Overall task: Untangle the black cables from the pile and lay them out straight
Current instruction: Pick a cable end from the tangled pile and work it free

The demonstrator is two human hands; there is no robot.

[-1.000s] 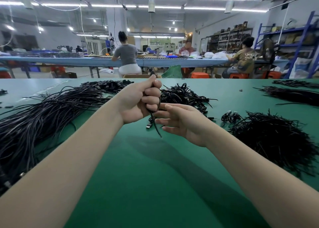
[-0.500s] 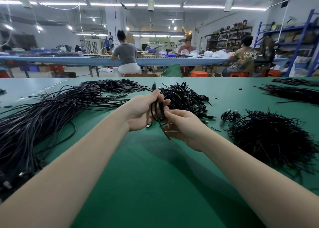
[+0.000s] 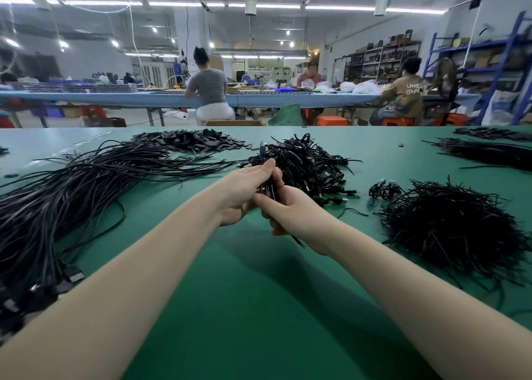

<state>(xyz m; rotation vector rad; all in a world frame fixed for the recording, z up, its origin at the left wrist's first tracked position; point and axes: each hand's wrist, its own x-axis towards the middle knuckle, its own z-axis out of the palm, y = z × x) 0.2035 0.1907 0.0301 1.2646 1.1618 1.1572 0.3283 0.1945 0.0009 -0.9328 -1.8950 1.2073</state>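
Two hands are over the green surface (image 3: 259,307): the left hand (image 3: 240,195) and the right hand (image 3: 293,211). On the surface I count two tangled piles, one in the middle (image 3: 305,163) and one at right (image 3: 449,230). One long bundle of straight cables (image 3: 57,201) lies at left. Three people sit at the far bench.
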